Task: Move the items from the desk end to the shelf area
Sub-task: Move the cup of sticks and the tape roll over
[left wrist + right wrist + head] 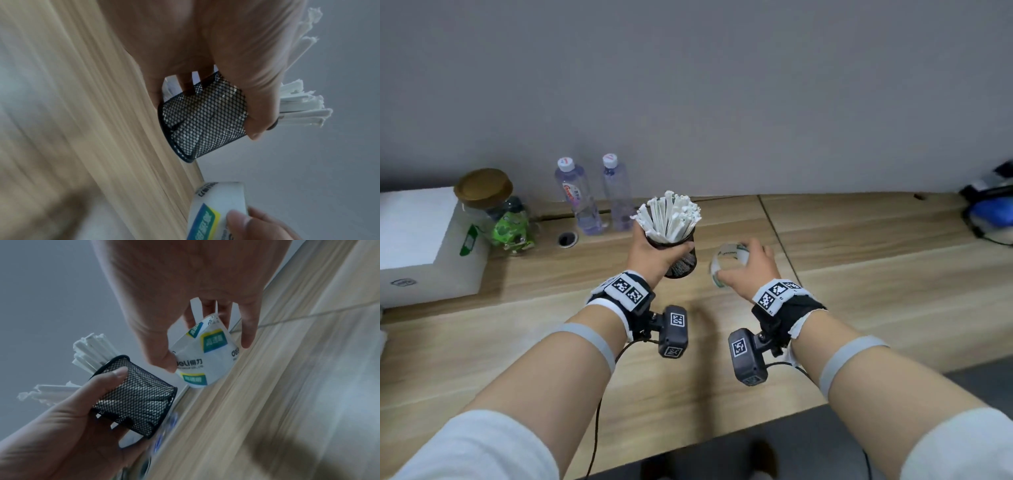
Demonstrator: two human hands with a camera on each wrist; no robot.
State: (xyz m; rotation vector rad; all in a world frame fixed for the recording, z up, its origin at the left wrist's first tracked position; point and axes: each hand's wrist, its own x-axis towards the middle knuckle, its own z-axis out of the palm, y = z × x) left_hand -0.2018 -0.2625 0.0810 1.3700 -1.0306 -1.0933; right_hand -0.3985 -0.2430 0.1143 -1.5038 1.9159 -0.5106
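My left hand point(654, 248) grips a black mesh cup point(683, 262) stuffed with white wrapped straws point(669, 217) and holds it above the wooden desk point(859, 274). In the left wrist view the thumb point(261, 104) wraps the mesh cup point(203, 120) near its rim. My right hand point(744, 263) holds a roll of clear tape point(726, 262) with green and blue labels, thumb and fingers around its rim. The right wrist view shows the tape roll point(207, 353) lifted off the desk, beside the mesh cup point(137, 395).
Two clear water bottles point(582, 198) stand at the wall. A glass jar with a brown lid point(496, 209) sits beside a white box point(417, 240) at the left. A cable hole point(567, 238) lies in the desk. Blue and black gear point(989, 212) rests far right.
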